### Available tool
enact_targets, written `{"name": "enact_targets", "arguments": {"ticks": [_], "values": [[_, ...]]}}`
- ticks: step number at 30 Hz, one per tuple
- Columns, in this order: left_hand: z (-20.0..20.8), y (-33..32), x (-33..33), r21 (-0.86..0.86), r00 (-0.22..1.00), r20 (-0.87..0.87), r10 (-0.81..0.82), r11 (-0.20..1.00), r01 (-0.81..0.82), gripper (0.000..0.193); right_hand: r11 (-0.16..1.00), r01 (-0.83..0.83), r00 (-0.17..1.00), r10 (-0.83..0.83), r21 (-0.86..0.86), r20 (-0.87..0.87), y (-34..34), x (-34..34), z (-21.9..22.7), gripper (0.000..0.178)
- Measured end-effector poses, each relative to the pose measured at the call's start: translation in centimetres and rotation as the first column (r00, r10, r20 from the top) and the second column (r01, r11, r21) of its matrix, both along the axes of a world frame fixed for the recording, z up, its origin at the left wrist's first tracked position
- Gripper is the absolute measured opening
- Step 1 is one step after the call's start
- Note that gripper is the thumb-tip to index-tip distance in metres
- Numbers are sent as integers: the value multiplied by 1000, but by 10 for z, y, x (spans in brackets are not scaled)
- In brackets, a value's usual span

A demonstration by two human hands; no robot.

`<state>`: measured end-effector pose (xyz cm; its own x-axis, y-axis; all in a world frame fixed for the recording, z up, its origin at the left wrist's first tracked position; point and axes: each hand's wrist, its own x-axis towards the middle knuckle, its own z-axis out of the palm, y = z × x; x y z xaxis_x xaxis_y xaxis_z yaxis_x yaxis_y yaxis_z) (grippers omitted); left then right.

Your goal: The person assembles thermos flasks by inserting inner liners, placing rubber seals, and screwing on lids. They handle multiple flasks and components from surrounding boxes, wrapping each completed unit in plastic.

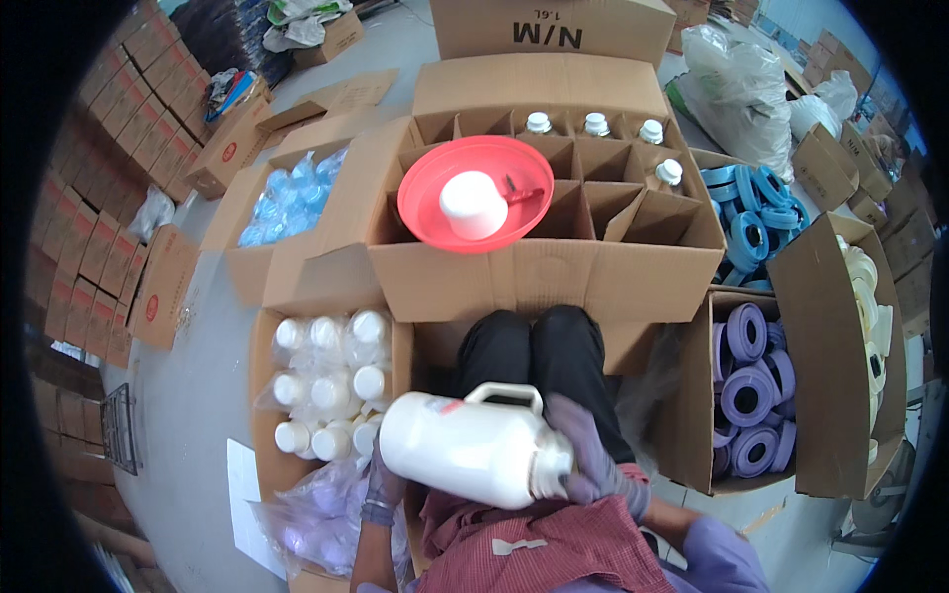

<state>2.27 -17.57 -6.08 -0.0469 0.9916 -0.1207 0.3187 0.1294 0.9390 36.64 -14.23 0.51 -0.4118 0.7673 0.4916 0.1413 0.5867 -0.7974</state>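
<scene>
A white vacuum flask (pixel 455 450) with a loop handle lies tilted across my lap, its bare silvery neck pointing right. My gloved left hand (pixel 382 489) is closed around its base end, partly hidden behind the body. At the neck end, my gloved right hand (pixel 590 457) has its fingers curled against the flask's mouth. Ahead of my knees, a red plastic basin (pixel 420 212) rests on a divided carton (pixel 544 282). It holds a white cup-like piece (pixel 473 206) and a small red-handled tool (pixel 524 195). Several flasks with silvery necks (pixel 668 173) stand in the carton's compartments.
Left of my legs stands a box of bagged white bottle-like pieces (pixel 329 390), with bagged lilac pieces (pixel 321 524) below. Bagged blue pieces (pixel 292 203) fill a box farther off. Purple rings (pixel 748 397) and blue rings (pixel 751 237) sit in boxes at right. Cartons (pixel 99 247) are stacked far left.
</scene>
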Motion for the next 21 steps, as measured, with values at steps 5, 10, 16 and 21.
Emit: {"name": "enact_targets", "arguments": {"ticks": [5,10,16,21], "values": [[-13,12,-14,339,830,-521,-200,844,416,36,944,-328,943,329,42,-37,64,-43,74,85],[-6,40,-9,321,907,-349,-236,879,352,35,936,-329,934,342,123,-103,81,-66,99,82],[-22,52,31,308,1000,6,6,951,-8,35,994,22,996,-12,111,-93,87,-66,131,82],[-20,69,50,307,994,103,38,949,-68,35,968,96,992,-75,232,-97,86,-72,138,81]]}}
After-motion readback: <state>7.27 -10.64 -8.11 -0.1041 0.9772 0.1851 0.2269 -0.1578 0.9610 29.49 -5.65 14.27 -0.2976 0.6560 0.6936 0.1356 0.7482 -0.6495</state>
